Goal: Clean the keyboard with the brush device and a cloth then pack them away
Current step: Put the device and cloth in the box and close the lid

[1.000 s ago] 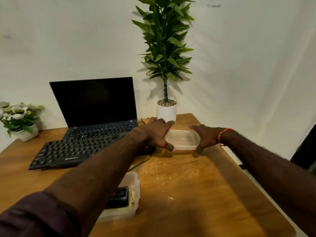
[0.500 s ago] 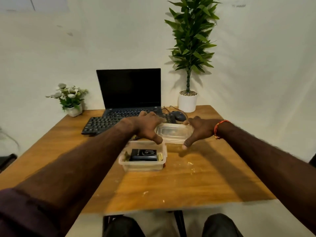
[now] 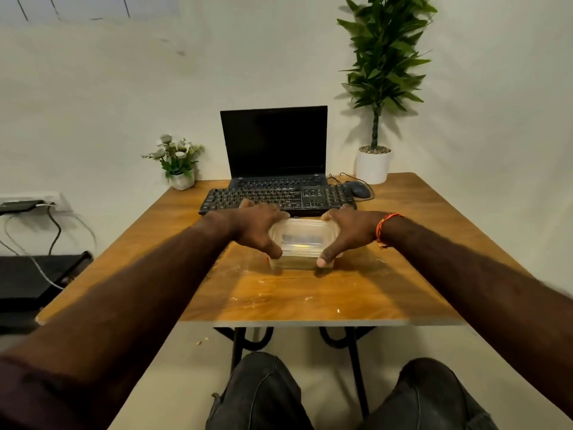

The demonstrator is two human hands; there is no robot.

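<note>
Both arms reach straight out over the table (image 3: 418, 283). Left hand (image 3: 259, 226) grips the left end of the lid (image 3: 302, 235), fingers curled over the rim, thumb down at the near-left corner. Right hand (image 3: 348, 232) mirrors it on the right end, fingers wrapped over the rim, thumb tip pressing the near-right corner; orange thread band (image 3: 384, 226) on that wrist. The lid sits on top of the clear container (image 3: 291, 262), covering it. Contents show only as a dark and yellowish blur through the plastic; can't tell brush device from cloth.

Change from half a second ago: the lid was then held beyond the open container, at its 12 o'clock, with a black item visible inside; now it lies over the container with both hands pressing at its ends. The view has also swung, so the laptop is centred.

Keyboard (image 3: 279, 198) lies at 12 o'clock from the container, just beside the fingers. Laptop (image 3: 274, 144) stands open behind it, screen dark. Mouse (image 3: 359, 190) at 1 o'clock, tall potted plant (image 3: 376, 94) beyond it in the far right corner, small flower pot (image 3: 178, 162) at 10 o'clock. Wooden top with pale smears near the front edge. Plain white wall; cables (image 3: 52, 225) on the left; the person's knees below the table edge.
</note>
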